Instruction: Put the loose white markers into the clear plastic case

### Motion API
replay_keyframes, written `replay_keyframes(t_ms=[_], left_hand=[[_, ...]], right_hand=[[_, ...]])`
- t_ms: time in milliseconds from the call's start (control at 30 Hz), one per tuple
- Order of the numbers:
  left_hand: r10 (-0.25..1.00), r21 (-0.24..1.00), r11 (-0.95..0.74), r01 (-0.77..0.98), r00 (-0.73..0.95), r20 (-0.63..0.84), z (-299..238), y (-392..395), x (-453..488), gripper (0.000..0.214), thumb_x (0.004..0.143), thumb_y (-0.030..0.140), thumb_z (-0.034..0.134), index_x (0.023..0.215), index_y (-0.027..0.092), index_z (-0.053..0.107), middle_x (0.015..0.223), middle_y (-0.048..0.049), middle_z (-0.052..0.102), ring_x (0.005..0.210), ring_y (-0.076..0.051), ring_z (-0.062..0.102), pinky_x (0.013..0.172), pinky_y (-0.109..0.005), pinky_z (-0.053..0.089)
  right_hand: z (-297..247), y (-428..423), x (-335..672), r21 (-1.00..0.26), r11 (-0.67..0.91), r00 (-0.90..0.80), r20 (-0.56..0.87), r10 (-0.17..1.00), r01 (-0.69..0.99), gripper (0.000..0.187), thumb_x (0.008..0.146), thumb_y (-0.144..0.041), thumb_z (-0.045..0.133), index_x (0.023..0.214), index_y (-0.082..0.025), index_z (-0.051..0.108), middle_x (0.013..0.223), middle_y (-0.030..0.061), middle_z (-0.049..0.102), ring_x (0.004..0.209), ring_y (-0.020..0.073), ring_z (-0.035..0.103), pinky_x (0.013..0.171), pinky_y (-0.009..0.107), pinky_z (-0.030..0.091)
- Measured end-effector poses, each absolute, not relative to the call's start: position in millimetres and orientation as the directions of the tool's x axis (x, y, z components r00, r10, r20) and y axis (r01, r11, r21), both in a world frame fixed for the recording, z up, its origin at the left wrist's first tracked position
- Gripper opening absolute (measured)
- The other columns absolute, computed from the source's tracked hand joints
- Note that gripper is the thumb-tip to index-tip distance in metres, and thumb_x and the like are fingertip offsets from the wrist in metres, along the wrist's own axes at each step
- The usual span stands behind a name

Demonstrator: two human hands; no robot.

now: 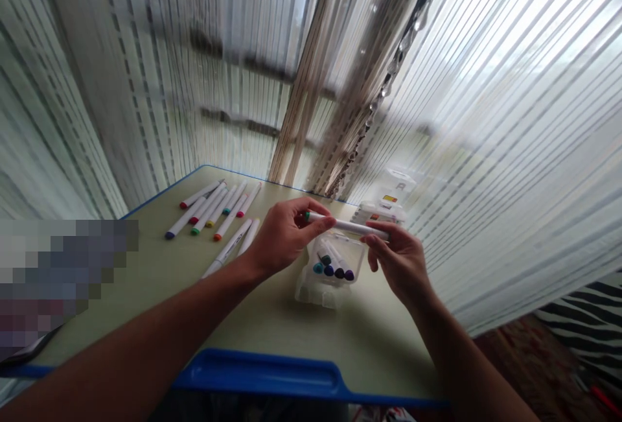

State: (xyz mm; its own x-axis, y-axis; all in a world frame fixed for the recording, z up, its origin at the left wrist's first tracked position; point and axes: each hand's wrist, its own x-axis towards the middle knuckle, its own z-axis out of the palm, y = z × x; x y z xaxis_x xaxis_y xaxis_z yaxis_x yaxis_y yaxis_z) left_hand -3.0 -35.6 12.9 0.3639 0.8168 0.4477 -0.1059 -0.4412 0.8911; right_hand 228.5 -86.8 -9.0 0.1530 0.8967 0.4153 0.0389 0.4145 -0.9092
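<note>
I hold one white marker point(347, 225) level above a clear plastic case point(315, 291). My left hand point(284, 235) pinches its green-capped end between thumb and fingers. My right hand point(401, 260) grips the other end with curled fingers. Inside the case lie several markers point(333, 263) with teal, blue and purple caps. A row of several more white markers point(216, 209) with coloured caps lies on the table to the left of my left hand.
The small table point(272, 328) is pale green with a blue rim and a blue handle recess at the near edge. Striped sheer curtains hang close behind it. A white box point(381, 211) stands at the far right corner. A zebra-patterned fabric point(590, 321) lies at the right.
</note>
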Motion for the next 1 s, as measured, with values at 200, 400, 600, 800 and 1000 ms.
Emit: replay_keyframes(t_ms=[200, 400, 600, 800, 1000], left_hand=[[0.836, 0.902, -0.407, -0.147, 0.339, 0.432, 12.1, -35.0, -1.0, 0.034, 0.084, 0.041, 0.075, 0.102, 0.013, 0.074, 0.072, -0.0016, 0.066, 0.052, -0.008, 0.05, 0.047, -0.02, 0.04], [0.84, 0.909, -0.389, -0.152, 0.347, 0.417, 10.5, -34.1, -0.3, 0.025, 0.094, 0.033, 0.059, 0.101, 0.012, 0.071, 0.076, -0.0028, 0.066, 0.051, -0.008, 0.051, 0.047, -0.021, 0.041], [0.835, 0.892, -0.451, -0.042, 0.334, 0.437, 11.9, -34.3, -2.4, 0.02, 0.091, 0.03, 0.062, 0.092, 0.012, 0.071, 0.066, 0.001, 0.058, 0.052, -0.008, 0.046, 0.046, -0.02, 0.035], [0.812, 0.878, -0.473, -0.072, 0.352, 0.467, 11.6, -34.7, -2.8, 0.025, 0.088, 0.037, 0.069, 0.086, 0.012, 0.071, 0.058, 0.0049, 0.048, 0.051, -0.007, 0.037, 0.045, -0.019, 0.027], [0.795, 0.868, -0.488, -0.096, 0.361, 0.487, 8.7, -33.0, -2.2, 0.029, 0.09, 0.04, 0.068, 0.095, 0.012, 0.074, 0.066, 0.0012, 0.059, 0.054, -0.008, 0.047, 0.048, -0.019, 0.033]], right_hand=[[-2.7, -87.9, 224.8, -0.922, 0.386, 0.147, 0.376, 0.915, -0.041, 0.024, 0.087, -0.039, 0.074, 0.098, -0.019, 0.076, 0.069, 0.0024, 0.071, 0.039, 0.0081, 0.053, 0.033, 0.02, 0.041], [1.4, -88.7, 223.4, -0.924, 0.366, 0.133, 0.351, 0.927, -0.111, 0.024, 0.09, -0.038, 0.068, 0.096, -0.016, 0.077, 0.071, 0.0053, 0.073, 0.041, 0.009, 0.054, 0.034, 0.02, 0.042], [-2.3, -87.6, 226.2, -0.925, 0.374, 0.139, 0.363, 0.921, -0.062, 0.019, 0.086, -0.035, 0.075, 0.095, -0.018, 0.078, 0.07, 0.0031, 0.072, 0.04, 0.0076, 0.054, 0.034, 0.019, 0.04], [-8.1, -86.0, 228.9, -0.917, 0.398, 0.158, 0.389, 0.908, -0.031, 0.025, 0.074, -0.026, 0.087, 0.096, -0.021, 0.078, 0.068, 0.0008, 0.073, 0.039, 0.0063, 0.054, 0.036, 0.017, 0.041], [-5.2, -86.7, 227.4, -0.916, 0.401, 0.162, 0.391, 0.906, -0.033, 0.022, 0.084, -0.035, 0.078, 0.1, -0.02, 0.078, 0.072, 0.0038, 0.074, 0.04, 0.0069, 0.054, 0.034, 0.018, 0.041]])
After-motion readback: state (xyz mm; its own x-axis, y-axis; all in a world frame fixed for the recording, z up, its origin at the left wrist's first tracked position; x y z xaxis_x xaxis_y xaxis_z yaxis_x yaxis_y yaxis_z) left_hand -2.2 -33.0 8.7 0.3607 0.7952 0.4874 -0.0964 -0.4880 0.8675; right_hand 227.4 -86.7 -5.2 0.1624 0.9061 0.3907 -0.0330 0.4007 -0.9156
